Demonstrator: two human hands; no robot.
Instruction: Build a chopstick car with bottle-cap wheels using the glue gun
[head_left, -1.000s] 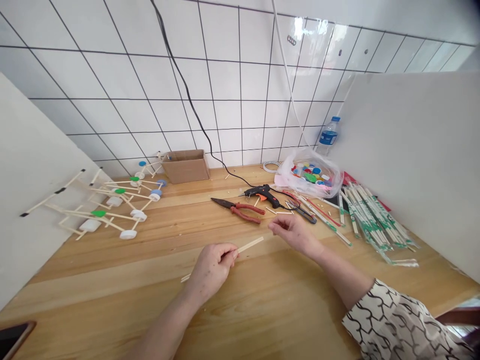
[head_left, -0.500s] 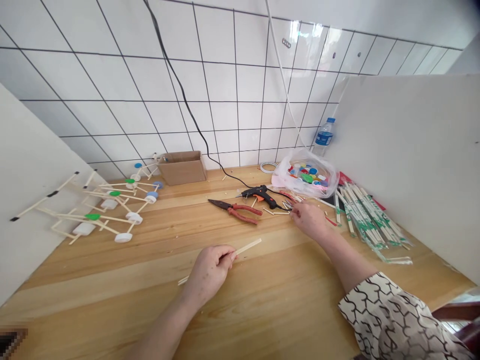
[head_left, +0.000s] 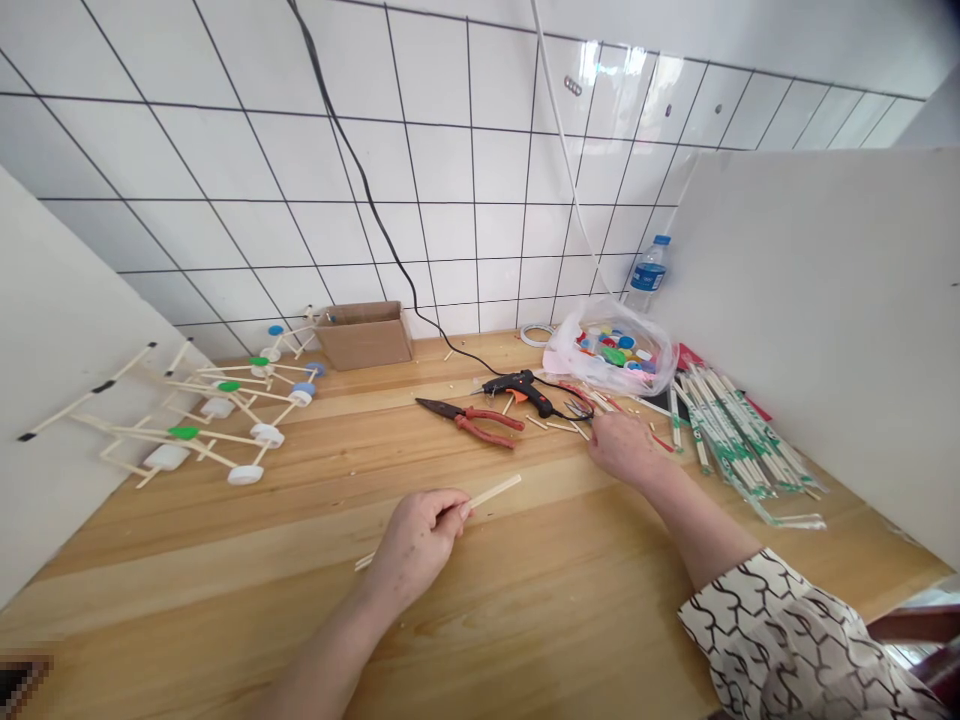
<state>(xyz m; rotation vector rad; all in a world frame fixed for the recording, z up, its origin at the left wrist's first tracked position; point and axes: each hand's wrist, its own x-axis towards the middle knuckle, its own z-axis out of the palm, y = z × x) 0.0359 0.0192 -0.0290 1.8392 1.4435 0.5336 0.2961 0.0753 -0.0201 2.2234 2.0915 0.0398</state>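
My left hand [head_left: 418, 538] is closed on a pale wooden stick [head_left: 491, 492] that lies low over the wooden table [head_left: 525, 600], its tip pointing right. My right hand [head_left: 622, 445] is curled, reaching among short stick pieces and dark-handled scissors [head_left: 581, 408] just right of the black glue gun [head_left: 519, 386]. Its fingertips are turned away, so I cannot make out what they grip. Red-handled pliers [head_left: 476, 420] lie between the two hands.
Stick-and-bottle-cap frames [head_left: 217, 415] stand at the left by a white board. A cardboard box [head_left: 365, 335] sits at the tiled wall. A plastic bag of coloured caps [head_left: 611, 355], a water bottle [head_left: 646, 272] and a pile of wrapped chopsticks [head_left: 731, 435] fill the right side.
My right hand moved from the middle of the table out to the right, to the scissors and stick pieces by the glue gun. My left hand kept the stick nearly still.
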